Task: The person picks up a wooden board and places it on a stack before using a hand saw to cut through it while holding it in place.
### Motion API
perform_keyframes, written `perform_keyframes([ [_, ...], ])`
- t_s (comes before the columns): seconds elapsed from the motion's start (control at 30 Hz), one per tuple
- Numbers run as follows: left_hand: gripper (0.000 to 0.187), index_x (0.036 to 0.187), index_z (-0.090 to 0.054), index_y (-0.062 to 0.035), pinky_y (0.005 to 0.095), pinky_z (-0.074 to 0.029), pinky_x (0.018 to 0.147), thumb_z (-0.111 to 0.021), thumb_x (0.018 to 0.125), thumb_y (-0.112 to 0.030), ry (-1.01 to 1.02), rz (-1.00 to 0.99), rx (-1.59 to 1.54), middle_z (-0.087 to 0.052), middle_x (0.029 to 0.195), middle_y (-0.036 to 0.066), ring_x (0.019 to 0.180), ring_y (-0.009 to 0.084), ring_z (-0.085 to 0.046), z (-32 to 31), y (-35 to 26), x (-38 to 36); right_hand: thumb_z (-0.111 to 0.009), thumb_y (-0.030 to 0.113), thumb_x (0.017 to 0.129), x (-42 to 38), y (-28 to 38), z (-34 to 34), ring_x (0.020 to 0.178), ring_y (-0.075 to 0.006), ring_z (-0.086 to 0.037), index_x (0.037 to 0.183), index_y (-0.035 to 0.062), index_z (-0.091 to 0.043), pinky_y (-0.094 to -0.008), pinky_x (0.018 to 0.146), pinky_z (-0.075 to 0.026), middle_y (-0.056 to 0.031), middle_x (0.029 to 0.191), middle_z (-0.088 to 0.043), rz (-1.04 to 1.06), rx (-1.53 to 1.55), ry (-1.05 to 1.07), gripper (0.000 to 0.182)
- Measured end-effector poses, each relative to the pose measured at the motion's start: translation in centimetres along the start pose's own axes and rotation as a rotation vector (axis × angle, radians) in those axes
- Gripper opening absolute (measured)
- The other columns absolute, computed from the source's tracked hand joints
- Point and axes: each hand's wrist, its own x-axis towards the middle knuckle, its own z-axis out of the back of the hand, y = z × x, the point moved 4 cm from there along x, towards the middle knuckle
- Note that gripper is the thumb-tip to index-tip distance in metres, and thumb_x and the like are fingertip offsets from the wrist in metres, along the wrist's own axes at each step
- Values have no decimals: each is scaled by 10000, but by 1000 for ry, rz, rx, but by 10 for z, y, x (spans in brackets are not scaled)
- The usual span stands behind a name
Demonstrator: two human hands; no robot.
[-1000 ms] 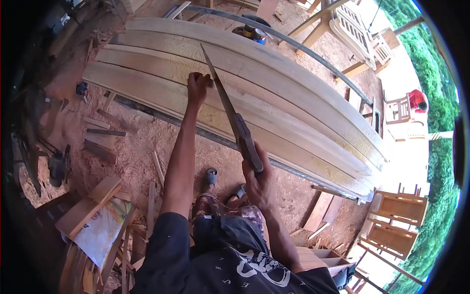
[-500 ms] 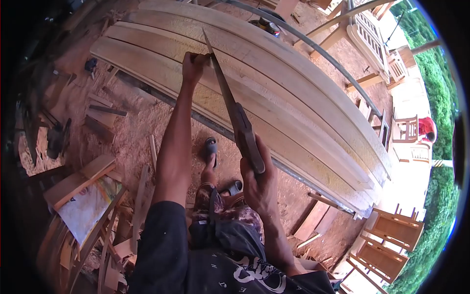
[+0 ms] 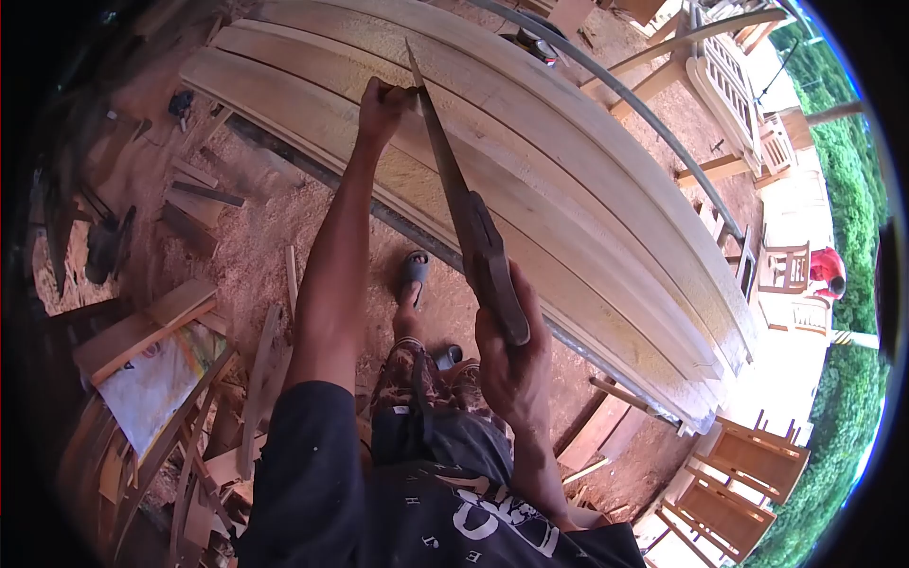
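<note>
My right hand (image 3: 514, 364) grips the dark wooden handle of a handsaw (image 3: 461, 204). Its long blade runs up and away, across a stack of long pale planks (image 3: 568, 180). My left hand (image 3: 382, 109) is pressed on the planks right beside the blade, fingers curled by the cut line. The saw's tip reaches past my left hand toward the far planks. My feet in sandals (image 3: 413, 268) stand on sawdust below the planks.
Offcuts and wood scraps (image 3: 194, 222) litter the sawdust floor at left, with a board and printed sheet (image 3: 151, 374) nearer me. A metal pipe (image 3: 653, 123) runs behind the planks. Wooden chair frames (image 3: 739, 483) stand at right. A person in red (image 3: 828, 270) sits far right.
The saw has been drawn back toward me, its handle lower in view. My left hand stays on the planks beside the blade. My head has shifted slightly.
</note>
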Motion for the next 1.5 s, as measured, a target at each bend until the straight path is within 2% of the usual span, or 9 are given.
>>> perform_keyframes([
  [0.57,247,863,-497,-64,265,-450,712,-738,916,-61,-47,-12,-31,-595,788,20,759,88,-546,-10,-22,-5,-561,151,1003,44,8,-7,811,-170,-574,1434,-2,-469,-341,737,-493,-130,941,-637,71,-50,-13,466],
  [0.83,181,865,-496,-68,281,-465,725,-658,937,-32,-88,78,80,-607,811,33,772,102,-571,-4,-8,-4,-565,85,985,-44,12,22,1048,-188,-606,1444,-14,-462,-325,913,-486,-154,1167,-640,27,-30,14,481],
  [0.9,163,870,-497,-66,283,-467,729,-634,929,0,-37,-36,96,-603,818,36,768,105,-564,-4,-6,-1,-566,96,964,-14,2,13,807,-249,-694,1495,48,-409,-377,732,-538,-196,876,-686,-9,-67,17,555],
  [1.03,155,879,-502,-60,279,-461,726,-632,921,12,-24,-4,19,-592,829,37,764,104,-545,-4,4,1,-556,101,976,75,7,-17,788,-282,-660,1411,24,-463,-383,736,-523,-200,871,-661,119,-15,33,451],
  [1.2,141,878,-509,-44,277,-460,701,-638,934,-26,-34,-98,104,-583,789,35,747,99,-532,-1,1,2,-565,104,983,15,1,1,768,-218,-632,1454,30,-443,-364,719,-527,-148,875,-646,142,-72,-16,492],
  [1.33,198,827,-506,-51,326,-444,589,-669,889,-145,-126,-224,329,-526,670,27,601,156,-507,0,3,6,-596,29,954,-86,-14,35,1029,-212,-690,1490,-9,-413,-321,862,-545,-181,1210,-683,133,-37,-43,567],
  [1.37,171,862,-533,-48,346,-457,627,-660,882,-160,-121,-194,235,-518,731,62,655,191,-526,-3,7,3,-551,20,968,-94,-23,39,1125,-215,-653,1496,-29,-404,-314,928,-511,-205,1308,-638,-215,186,-58,550],
  [1.43,137,913,-563,-41,393,-474,732,-671,856,-104,-185,-23,288,-543,958,129,828,215,-548,-2,18,3,-510,89,1000,-60,-30,28,1079,-183,-640,1458,-58,-442,-287,872,-496,-200,1257,-658,95,6,-81,485],
  [1.5,187,830,-495,-26,358,-475,620,-680,848,-2,-126,-96,105,-525,751,118,676,199,-537,-6,19,6,-530,107,999,13,-28,-1,919,-131,-588,1383,-50,-500,-275,786,-476,-118,1063,-665,18,8,-22,416],
])
